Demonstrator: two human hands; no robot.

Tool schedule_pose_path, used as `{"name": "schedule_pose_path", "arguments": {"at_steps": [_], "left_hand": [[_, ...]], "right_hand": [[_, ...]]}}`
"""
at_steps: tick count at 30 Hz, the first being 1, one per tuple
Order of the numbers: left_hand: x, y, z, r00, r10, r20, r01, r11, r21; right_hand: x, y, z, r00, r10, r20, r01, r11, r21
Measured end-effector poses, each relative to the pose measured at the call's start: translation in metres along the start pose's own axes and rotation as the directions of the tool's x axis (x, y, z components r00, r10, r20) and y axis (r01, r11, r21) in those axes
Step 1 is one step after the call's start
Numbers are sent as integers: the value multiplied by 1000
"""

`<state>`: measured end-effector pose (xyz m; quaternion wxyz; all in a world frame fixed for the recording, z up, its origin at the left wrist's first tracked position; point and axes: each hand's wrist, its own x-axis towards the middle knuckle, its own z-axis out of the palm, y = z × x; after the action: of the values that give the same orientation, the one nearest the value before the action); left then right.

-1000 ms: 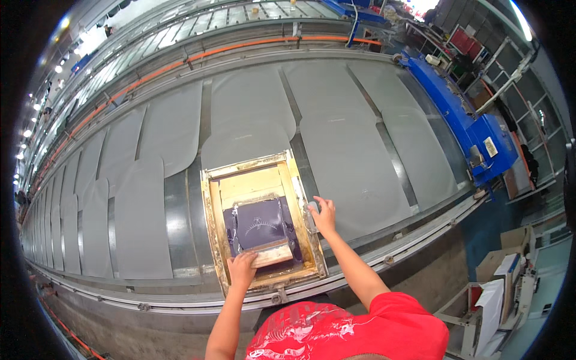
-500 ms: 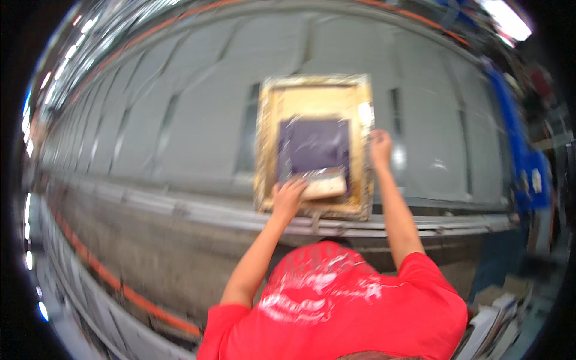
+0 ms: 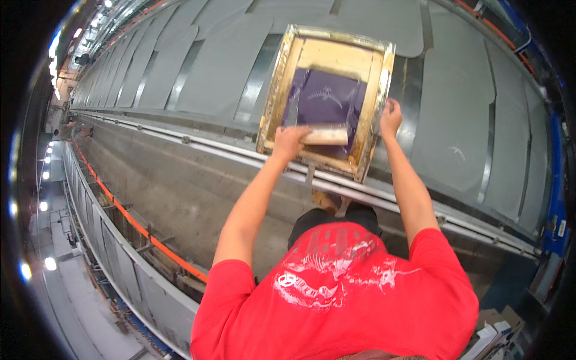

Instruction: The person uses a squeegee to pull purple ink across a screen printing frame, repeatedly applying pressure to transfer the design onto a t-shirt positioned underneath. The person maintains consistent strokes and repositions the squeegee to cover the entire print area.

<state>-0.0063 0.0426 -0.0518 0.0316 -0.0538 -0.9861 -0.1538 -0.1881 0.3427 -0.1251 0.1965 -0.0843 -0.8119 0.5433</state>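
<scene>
A screen-printing frame with a pale yellow border and dark purple mesh area lies tilted on the long grey table. Across the lower part of the purple area rests a squeegee with a pale wooden handle. My left hand is closed round the left end of that handle. On the frame's right side, my right hand has its fingers curled at the outer edge. Its fingertips are partly hidden. A pale curved design shows through the purple ink.
The long table carries a row of grey fabric pieces with shiny strips between them. A metal rail runs along its near edge. An orange strip follows the neighbouring table on the left. A blue machine part stands at right.
The view has turned, so frame and table now look tilted and higher in the picture. My left hand stays on the squeegee, and my right hand stays by the frame's right edge.
</scene>
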Motion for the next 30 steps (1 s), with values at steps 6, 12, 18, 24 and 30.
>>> {"name": "schedule_pose_path", "arguments": {"at_steps": [6, 12, 18, 24, 30], "left_hand": [[11, 10, 3, 999, 14, -48, -16, 999, -38], [-7, -8, -5, 986, 132, -102, -131, 991, 16], [-43, -8, -44, 964, 242, 112, -248, 968, 42], [13, -23, -31, 951, 301, 70, -305, 951, 59], [166, -50, -31, 955, 292, 46, -292, 956, -15]], "right_hand": [[4, -6, -13, 1000, 28, -5, -28, 1000, -14], [1, -8, -11, 995, 101, 18, -100, 994, -41], [3, -24, -12, 969, 236, 72, -219, 957, -188], [12, -25, -25, 962, 221, 161, -135, 896, -423], [32, -117, -13, 856, -168, 489, 448, 712, -541]]}}
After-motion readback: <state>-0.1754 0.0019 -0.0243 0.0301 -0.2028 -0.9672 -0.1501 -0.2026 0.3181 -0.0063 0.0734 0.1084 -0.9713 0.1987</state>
